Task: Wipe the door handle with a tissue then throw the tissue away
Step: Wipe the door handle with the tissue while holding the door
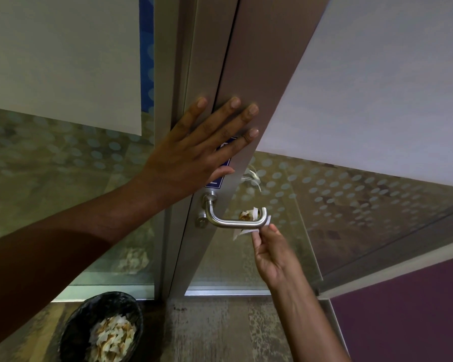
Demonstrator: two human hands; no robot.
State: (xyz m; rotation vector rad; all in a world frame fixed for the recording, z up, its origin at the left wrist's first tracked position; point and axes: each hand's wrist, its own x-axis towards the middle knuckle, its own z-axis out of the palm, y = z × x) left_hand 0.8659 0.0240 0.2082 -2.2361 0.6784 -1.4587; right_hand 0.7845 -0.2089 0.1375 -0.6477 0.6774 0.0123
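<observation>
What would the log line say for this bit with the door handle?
step: wiping | left hand: flat on door frame | right hand: pinching stained tissue against door handle | bin: on floor, holds used tissues

Left hand [191, 150] flat on the brushed metal door frame [249, 74] above the curved steel lever door handle [233, 222], right hand [272, 254] below-right, pinching a stained white tissue [249, 218] draped over the lever's far end, dark woven basket [102, 327] of crumpled tissues on the floor lower left
</observation>
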